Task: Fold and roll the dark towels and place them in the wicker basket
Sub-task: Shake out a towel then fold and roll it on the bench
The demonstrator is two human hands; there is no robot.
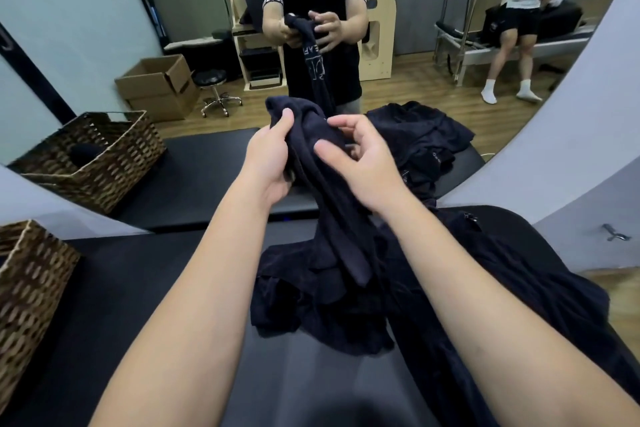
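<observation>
I hold one dark navy towel (337, 218) up in front of me, above a black padded table (145, 288). My left hand (273, 156) grips its bunched top edge. My right hand (360, 163) pinches the cloth just to the right, thumb on the front and fingers curved over it. The towel's lower part hangs down onto a loose pile of dark towels (502, 288) lying on the table's middle and right. The wicker basket (31, 288) stands at the table's left edge, only partly in view.
A large mirror (86, 28) rises right behind the table. It reflects me, the basket with a rolled dark towel inside, and more towels. The reflection also shows a cardboard box, a stool and a person seated on a bench.
</observation>
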